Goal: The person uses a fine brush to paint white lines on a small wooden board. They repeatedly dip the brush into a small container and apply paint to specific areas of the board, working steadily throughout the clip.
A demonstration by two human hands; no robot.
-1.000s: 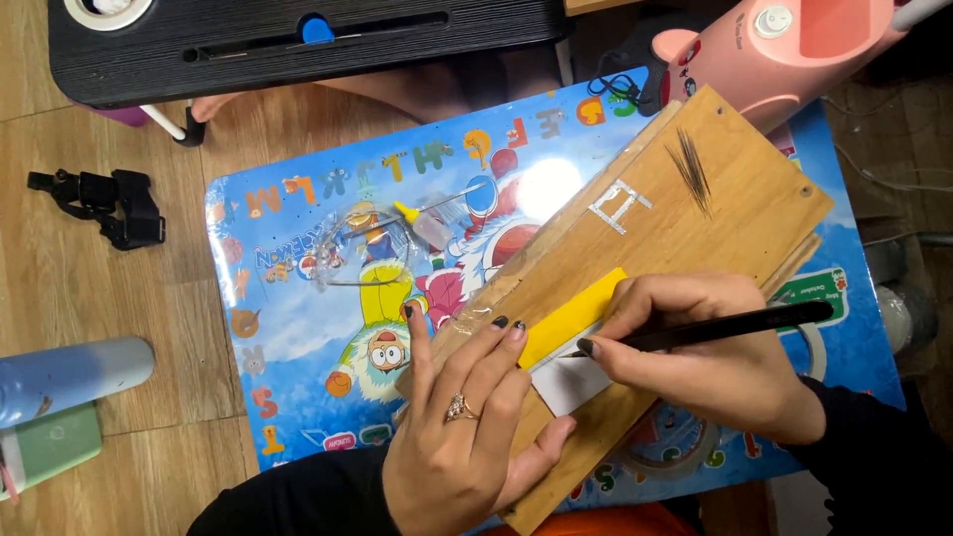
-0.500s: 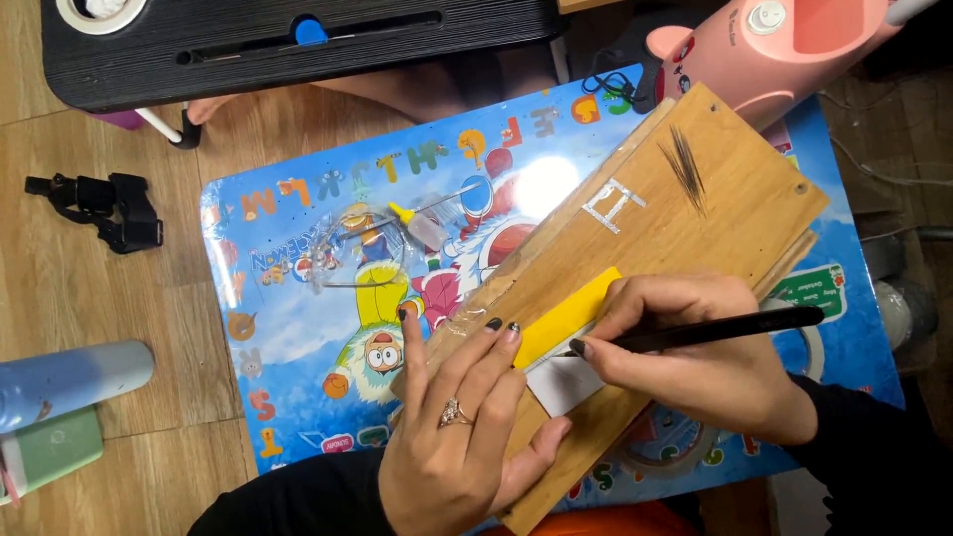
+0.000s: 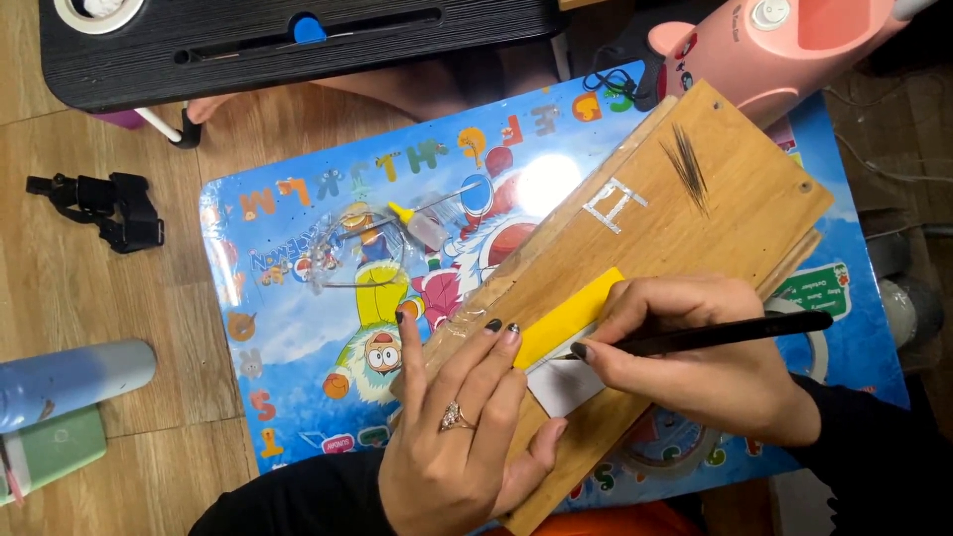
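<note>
- Left hand (image 3: 452,427) lies flat and spread on the board (image 3: 695,228), fingers open, gripping nothing; its weight pins the board so it doesn't slide on the glossy mat (image 3: 328,328).
- Two fingertips (image 3: 509,333) sit right at the end of the yellow strip (image 3: 569,318), likely to hold it down while I work.
- Right hand (image 3: 695,362) is closed in a pen-style grip on a thin black tool (image 3: 735,333); its tip meets the seam where yellow strip and white card (image 3: 566,385) touch.
- My right palm rests on the board, which steadies the tip for fine work.
- Board lies diagonally across the mat, angled to suit my right forearm.
- Small fan of dark fine hairs (image 3: 687,164) and a silver mark (image 3: 613,205) sit higher up the board, clear of my hands.
- Dropper bottle (image 3: 417,223) lies on its side on the mat, near the board's left edge.
- Off the mat on the floor: black clip (image 3: 99,203), blue bottle (image 3: 69,382). Pink appliance (image 3: 794,45) sits beyond the board's far corner.
</note>
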